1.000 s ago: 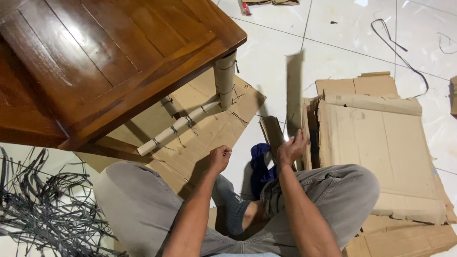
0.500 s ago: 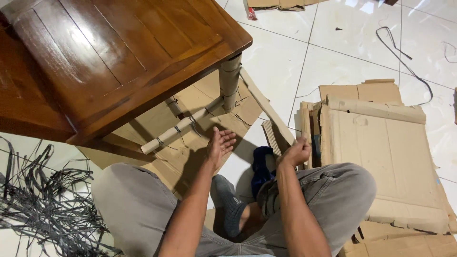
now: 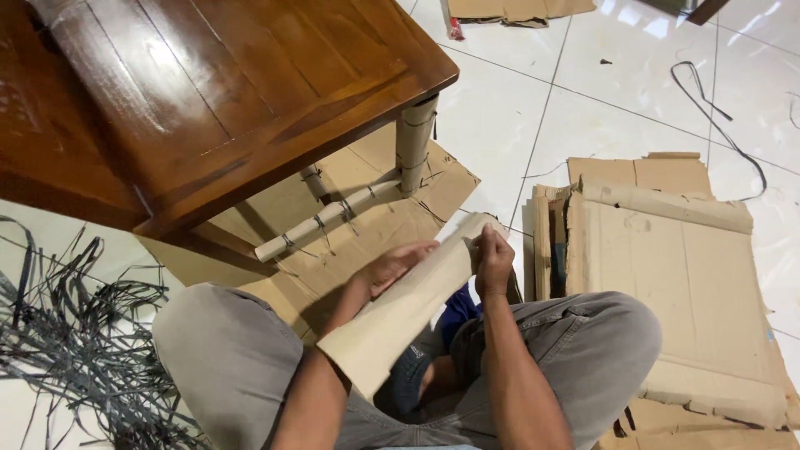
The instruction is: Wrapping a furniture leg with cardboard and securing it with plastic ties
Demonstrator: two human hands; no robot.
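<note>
- Plain brown cardboard is the stuff in hand: a long cardboard strip (image 3: 400, 312) lies across the person's lap, held between both hands.
- Its long axis runs on a slant, from the near end low over the left knee up and away to the far end by the right hand.
- The right hand (image 3: 493, 260) is closed on the strip's far end, fingers pinched over the top edge.
- The left hand (image 3: 392, 267) lies against the strip's upper face about midway along, fingers curled on its edge; how firmly it grips I cannot quite tell, since the strip hides the palm.
- The right hand is nearer the far tip; the near end hangs free, beyond both hands.
- The person sits cross-legged on the white tile floor (image 3: 500, 108), with a blue cloth (image 3: 457, 305) just under the strip.
- To the right, a stack of flattened cardboard sheets (image 3: 667, 275) lies just beside the knee.
- Ahead, a dark wooden counter (image 3: 208, 92) stands with a cardboard-wrapped leg (image 3: 414, 142) on more cardboard.
- Black plastic straps (image 3: 67, 333) lie tangled to the left, well apart from the hands.
</note>
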